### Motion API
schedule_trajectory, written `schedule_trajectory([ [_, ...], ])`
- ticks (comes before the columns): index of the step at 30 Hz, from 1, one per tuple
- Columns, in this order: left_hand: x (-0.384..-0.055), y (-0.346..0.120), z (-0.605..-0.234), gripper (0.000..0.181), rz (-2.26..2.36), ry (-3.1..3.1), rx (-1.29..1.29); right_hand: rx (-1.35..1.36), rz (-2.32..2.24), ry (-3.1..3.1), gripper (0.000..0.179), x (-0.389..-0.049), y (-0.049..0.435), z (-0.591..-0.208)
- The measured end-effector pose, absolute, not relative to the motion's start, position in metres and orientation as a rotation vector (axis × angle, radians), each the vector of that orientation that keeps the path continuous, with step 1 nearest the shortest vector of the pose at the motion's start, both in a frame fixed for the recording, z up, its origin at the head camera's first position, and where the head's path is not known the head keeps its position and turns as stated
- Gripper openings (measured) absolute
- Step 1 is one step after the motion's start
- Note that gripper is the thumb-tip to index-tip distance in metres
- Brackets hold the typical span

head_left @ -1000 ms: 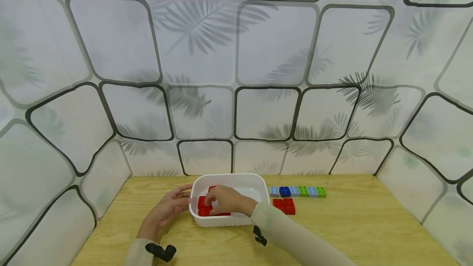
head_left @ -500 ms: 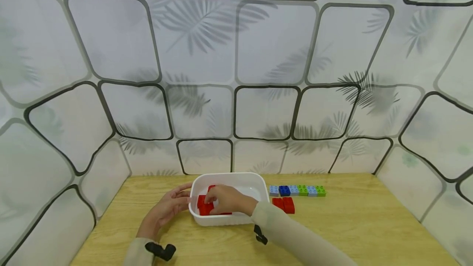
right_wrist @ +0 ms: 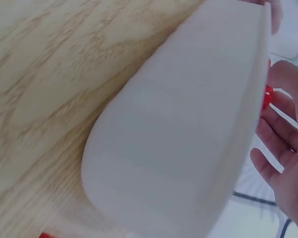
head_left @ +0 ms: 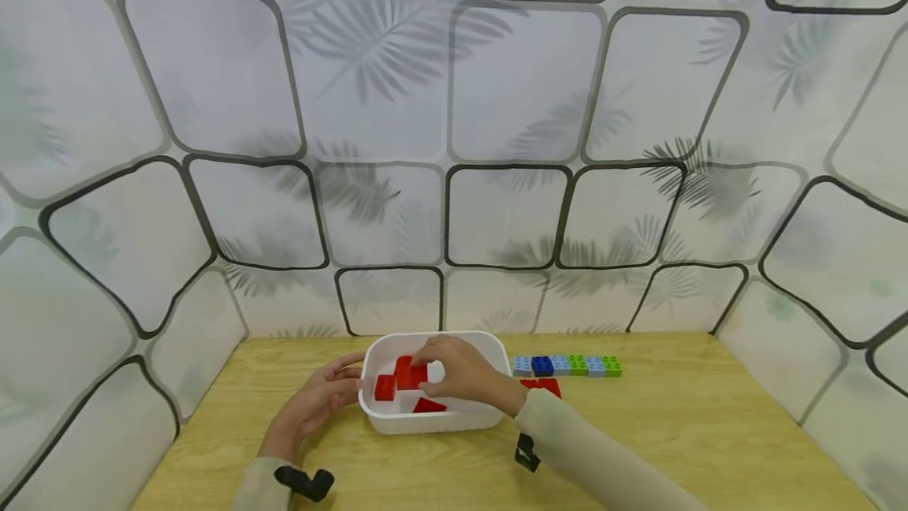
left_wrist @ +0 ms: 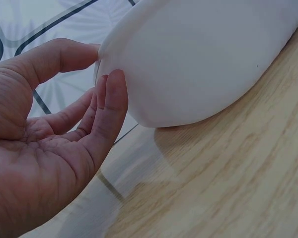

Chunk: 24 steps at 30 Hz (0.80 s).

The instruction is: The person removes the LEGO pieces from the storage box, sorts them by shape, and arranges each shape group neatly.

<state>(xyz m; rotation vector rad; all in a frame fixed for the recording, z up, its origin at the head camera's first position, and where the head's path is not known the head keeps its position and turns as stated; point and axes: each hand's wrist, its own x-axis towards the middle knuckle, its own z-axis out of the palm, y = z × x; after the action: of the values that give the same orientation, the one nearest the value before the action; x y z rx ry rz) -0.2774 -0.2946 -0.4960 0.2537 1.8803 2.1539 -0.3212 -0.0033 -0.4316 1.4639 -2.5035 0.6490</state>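
Note:
My right hand [head_left: 461, 369] is inside a white plastic box [head_left: 426, 422], where its thumb and fingers pinch a red toy brick [head_left: 407, 373]. Part of that brick [right_wrist: 266, 98] shows between the fingertips in the right wrist view; the box wall hides the remainder. Two more red bricks lie in the box: one at the left [head_left: 385, 387] and a wedge-shaped red piece [head_left: 429, 405] by the front wall. My left hand [head_left: 322, 394] holds the box's left end. In the left wrist view, one digit meets the rim while other fingertips lie against the outer wall [left_wrist: 198, 64].
To the right of the box, a row of light blue, dark blue and green bricks [head_left: 567, 366] stands on the wooden table [head_left: 674, 424]. Red bricks [head_left: 546, 387] sit in front of the row, partly behind my right wrist. A patterned fabric wall [head_left: 397, 211] rises at the back.
My right hand has moved right and slightly back inside the box, and the red brick in its fingers now stands apart from the left brick. My left hand keeps its place.

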Motion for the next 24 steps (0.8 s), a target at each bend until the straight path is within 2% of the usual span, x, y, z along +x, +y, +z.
schedule_trajectory([
  [13,-0.278,-0.294,-0.497,0.065,2.159,1.882,0.239,1.229,0.573,-2.106,0.026,-0.32,0.045,-0.427],
  [24,-0.278,-0.293,-0.496,0.064,2.163,1.868,0.227,1.058,0.548,-2.121,0.032,-0.325,0.105,-0.43],
])
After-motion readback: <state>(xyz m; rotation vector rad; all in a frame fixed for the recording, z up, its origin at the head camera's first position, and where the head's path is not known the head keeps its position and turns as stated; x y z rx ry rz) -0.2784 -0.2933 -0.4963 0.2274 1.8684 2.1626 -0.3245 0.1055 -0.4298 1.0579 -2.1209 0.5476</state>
